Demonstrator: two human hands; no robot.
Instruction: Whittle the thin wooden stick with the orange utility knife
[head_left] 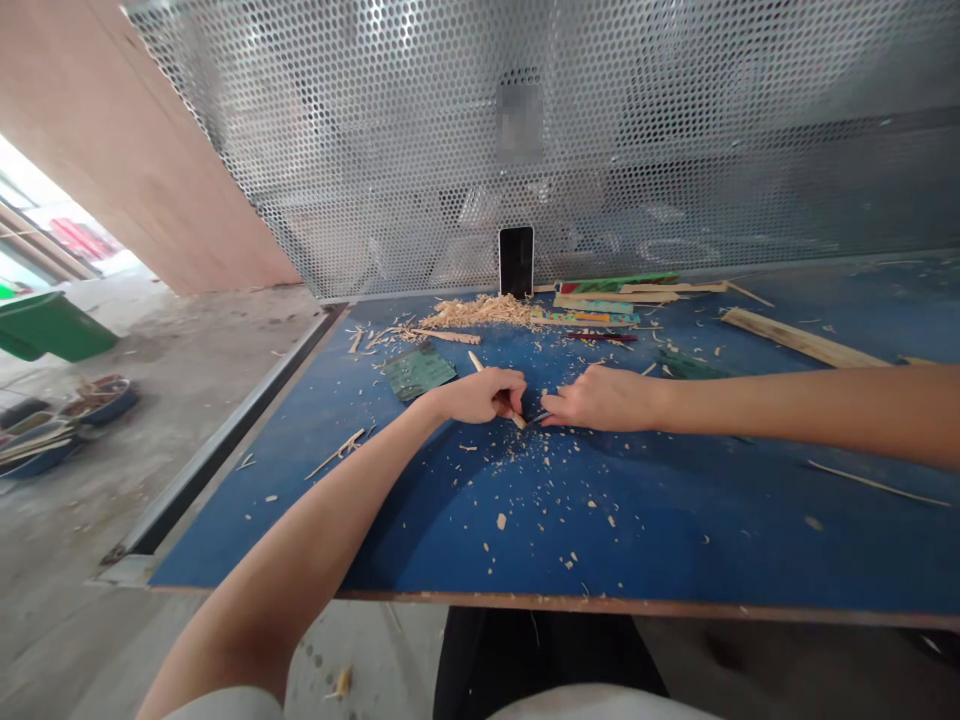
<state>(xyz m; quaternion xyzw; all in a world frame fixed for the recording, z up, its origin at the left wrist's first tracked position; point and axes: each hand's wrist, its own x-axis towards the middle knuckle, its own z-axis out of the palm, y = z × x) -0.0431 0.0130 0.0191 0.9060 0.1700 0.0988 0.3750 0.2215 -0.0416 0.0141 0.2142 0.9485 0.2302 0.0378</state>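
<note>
My left hand (491, 393) is closed around a slim pale wooden stick (475, 361). The stick slants, its upper end past my knuckles and its lower end near the blue tabletop (420, 540). Just to the right, my right hand (592, 398) is closed on a thin grey blade (537, 418), whose tip meets or nearly meets the stick's lower end. Its handle is hidden in my fingers. Wood chips (501, 521) are scattered under and in front of both hands. A worn green sandpaper sheet (420, 372) lies left of my left hand.
A heap of shavings (480, 311) lies at the back, below an upright phone (516, 260) by the perforated metal screen (390, 160). Wood strips (622, 297), a dark red pen-like stick (600, 337) and a long board (802, 338) lie back right. Floor left holds a green bin (56, 325).
</note>
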